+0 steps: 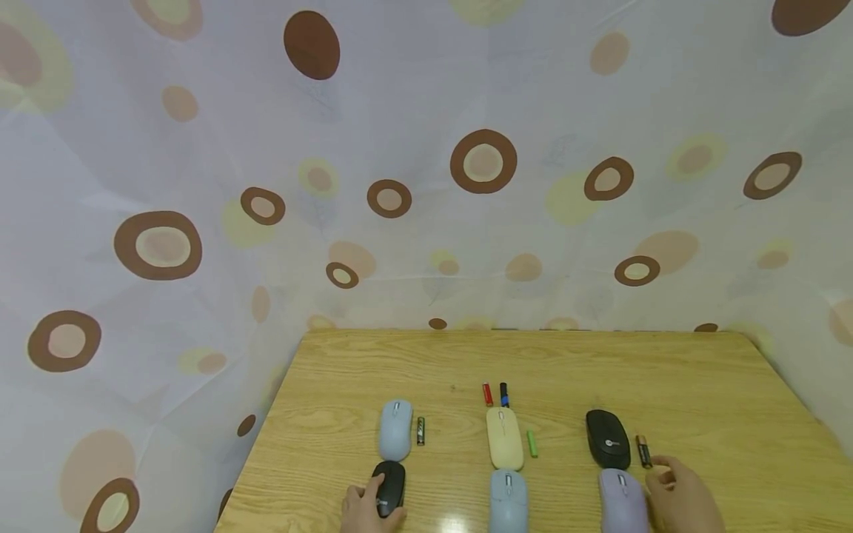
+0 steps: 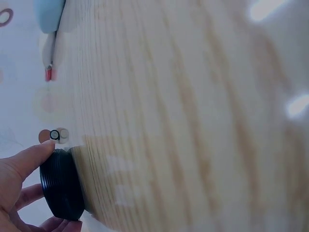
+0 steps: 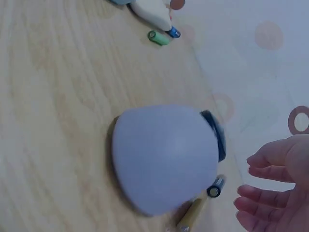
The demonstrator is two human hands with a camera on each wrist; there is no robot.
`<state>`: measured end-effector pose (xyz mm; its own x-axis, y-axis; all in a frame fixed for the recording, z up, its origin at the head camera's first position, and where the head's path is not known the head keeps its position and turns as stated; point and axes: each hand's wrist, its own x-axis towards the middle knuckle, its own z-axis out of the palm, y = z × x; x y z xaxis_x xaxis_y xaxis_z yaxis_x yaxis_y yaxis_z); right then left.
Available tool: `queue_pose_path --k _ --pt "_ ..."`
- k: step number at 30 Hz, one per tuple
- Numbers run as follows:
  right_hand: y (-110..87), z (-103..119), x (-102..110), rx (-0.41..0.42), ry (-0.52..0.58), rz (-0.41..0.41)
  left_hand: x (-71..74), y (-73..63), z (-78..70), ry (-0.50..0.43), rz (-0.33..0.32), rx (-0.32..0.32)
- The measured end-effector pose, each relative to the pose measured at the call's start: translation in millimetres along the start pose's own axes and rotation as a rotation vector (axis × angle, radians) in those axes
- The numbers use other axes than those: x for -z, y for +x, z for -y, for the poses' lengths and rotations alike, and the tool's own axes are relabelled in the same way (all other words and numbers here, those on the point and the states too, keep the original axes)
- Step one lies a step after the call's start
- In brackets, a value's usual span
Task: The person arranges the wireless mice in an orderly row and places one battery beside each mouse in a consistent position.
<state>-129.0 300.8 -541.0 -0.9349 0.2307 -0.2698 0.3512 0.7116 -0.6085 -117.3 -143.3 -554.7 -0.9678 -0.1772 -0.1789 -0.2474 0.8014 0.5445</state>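
My left hand (image 1: 369, 511) grips a black computer mouse (image 1: 391, 485) by its sides at the front left of the table. In the left wrist view, thumb and fingers hold opposite sides of that mouse (image 2: 62, 186). My right hand (image 1: 683, 497) is beside a lavender mouse (image 1: 623, 500), its fingers loosely bent with nothing between them in the right wrist view. A dark battery with a copper end (image 1: 643, 451) lies just beyond its fingertips. In the right wrist view, a gold-coloured battery (image 3: 190, 215) lies close against the lavender mouse (image 3: 164, 157).
Beyond the held mouse lie a light-blue mouse (image 1: 396, 431) and a dark green battery (image 1: 420, 431). Mid-table are a yellow mouse (image 1: 504, 438), a blue-grey mouse (image 1: 509, 503), and green (image 1: 532, 444), red (image 1: 488, 394) and blue-black (image 1: 503, 394) batteries. Another black mouse (image 1: 608, 439) touches the lavender one.
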Motion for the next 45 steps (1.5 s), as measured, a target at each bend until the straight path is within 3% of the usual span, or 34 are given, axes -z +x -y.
queue_pose_path --k 7,10,19,25,35,42,45 --pt "8.8 58.2 -2.2 0.283 0.056 -0.134 0.0 -0.7 1.3 0.0 -0.023 -0.008" --pt "19.5 81.8 -9.4 0.364 0.101 -0.141 -0.5 -0.6 2.1 -0.002 -0.034 -0.017" --pt "72.7 131.1 -41.4 0.371 0.201 -0.068 -0.7 0.3 2.0 -0.004 -0.014 -0.01" --pt "97.3 144.6 -69.4 0.403 0.135 -0.008 -2.3 0.6 0.9 0.0 -0.01 0.008" --pt "112.2 151.4 -98.2 0.413 -0.021 0.07 -2.5 0.1 -0.4 -0.001 -0.023 0.02" --pt "111.9 156.0 -107.1 0.335 -0.029 0.104 -4.1 0.1 0.4 0.003 -0.038 0.013" --pt "115.1 157.2 -112.6 0.348 -0.041 0.095 -4.4 0.1 0.9 0.001 -0.037 0.019"
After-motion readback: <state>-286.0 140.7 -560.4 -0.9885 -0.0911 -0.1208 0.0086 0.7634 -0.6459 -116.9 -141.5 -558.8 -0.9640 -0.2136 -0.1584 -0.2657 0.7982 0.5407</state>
